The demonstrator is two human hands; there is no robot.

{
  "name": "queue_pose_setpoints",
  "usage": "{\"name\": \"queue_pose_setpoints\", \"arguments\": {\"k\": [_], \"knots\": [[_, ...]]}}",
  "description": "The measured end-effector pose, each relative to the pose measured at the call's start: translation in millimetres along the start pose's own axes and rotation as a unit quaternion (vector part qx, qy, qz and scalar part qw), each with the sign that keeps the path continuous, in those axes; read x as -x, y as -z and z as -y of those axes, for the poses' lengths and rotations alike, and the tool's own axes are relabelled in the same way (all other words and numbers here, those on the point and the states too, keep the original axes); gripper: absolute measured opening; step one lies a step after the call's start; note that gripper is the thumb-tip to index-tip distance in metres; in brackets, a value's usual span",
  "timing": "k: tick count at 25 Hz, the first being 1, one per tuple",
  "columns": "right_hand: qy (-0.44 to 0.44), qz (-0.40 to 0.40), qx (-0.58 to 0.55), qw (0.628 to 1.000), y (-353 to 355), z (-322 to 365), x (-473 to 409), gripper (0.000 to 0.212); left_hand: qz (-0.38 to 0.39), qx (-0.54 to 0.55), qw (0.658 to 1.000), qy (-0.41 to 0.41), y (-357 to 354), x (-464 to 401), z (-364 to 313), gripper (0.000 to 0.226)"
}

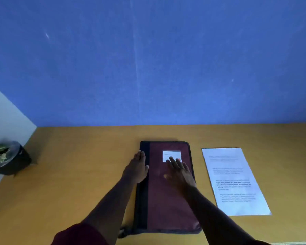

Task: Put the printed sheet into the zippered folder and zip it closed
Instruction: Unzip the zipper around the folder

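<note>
The folder (168, 191) is maroon with a dark navy strip and a white label (171, 155). The sheet (235, 181) is white with black print. The worktop (78, 174) is orange-brown, the wall (148, 59) blue.

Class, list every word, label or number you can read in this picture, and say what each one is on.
No text here can be read well enough to quote.
Printed sheet: four paragraphs, one partly in bold, all too blurred to read.
White label on the folder: faint lines and a red mark, too small to read, partly covered by the right hand.
Left hand, plant pot: no text seen.
</note>
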State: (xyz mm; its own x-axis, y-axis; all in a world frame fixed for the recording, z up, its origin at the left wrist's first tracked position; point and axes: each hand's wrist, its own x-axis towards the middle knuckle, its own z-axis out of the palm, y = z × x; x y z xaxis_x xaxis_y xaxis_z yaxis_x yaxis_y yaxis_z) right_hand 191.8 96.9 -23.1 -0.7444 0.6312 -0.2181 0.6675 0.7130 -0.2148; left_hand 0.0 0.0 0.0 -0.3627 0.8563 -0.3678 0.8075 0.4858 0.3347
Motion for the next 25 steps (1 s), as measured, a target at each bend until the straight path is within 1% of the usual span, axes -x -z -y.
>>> {"name": "queue_pose_setpoints", "arguments": {"k": [3,5,8,14,17,20,22,24,25], "knots": [[0.007,0.017,0.006,1.000,-6,-8,-10,0.068,0.045,0.025,0.997,0.054,-4,-15,-1,0.075],[0.004,0.038,-0.009,0.999,-9,-11,-19,0.066,0.072,0.031,0.994,0.077,-7,-25,1,0.076],[-0.005,0.049,-0.032,0.998,-11,-15,-26,0.061,0.072,0.039,0.992,0.094,-12,-34,6,0.080],[0.029,0.012,0.016,0.999,-15,-19,-37,0.038,0.070,0.068,0.981,0.169,-21,-50,13,0.104],[0.029,-0.012,0.031,0.999,-20,-21,-40,0.031,0.094,0.099,0.975,0.177,-27,-56,14,0.121],[0.023,-0.043,0.036,0.998,-25,-20,-43,0.020,0.106,0.102,0.971,0.187,-31,-57,10,0.137],[0.017,-0.060,0.037,0.997,-23,-17,-51,0.010,0.099,0.104,0.972,0.187,-34,-57,9,0.140],[0.005,-0.060,0.024,0.998,-17,-14,-66,0.010,0.092,0.113,0.972,0.185,-35,-55,9,0.139],[-0.005,-0.055,0.001,0.998,-13,-12,-77,0.014,0.090,0.115,0.972,0.186,-35,-55,10,0.138]]}}
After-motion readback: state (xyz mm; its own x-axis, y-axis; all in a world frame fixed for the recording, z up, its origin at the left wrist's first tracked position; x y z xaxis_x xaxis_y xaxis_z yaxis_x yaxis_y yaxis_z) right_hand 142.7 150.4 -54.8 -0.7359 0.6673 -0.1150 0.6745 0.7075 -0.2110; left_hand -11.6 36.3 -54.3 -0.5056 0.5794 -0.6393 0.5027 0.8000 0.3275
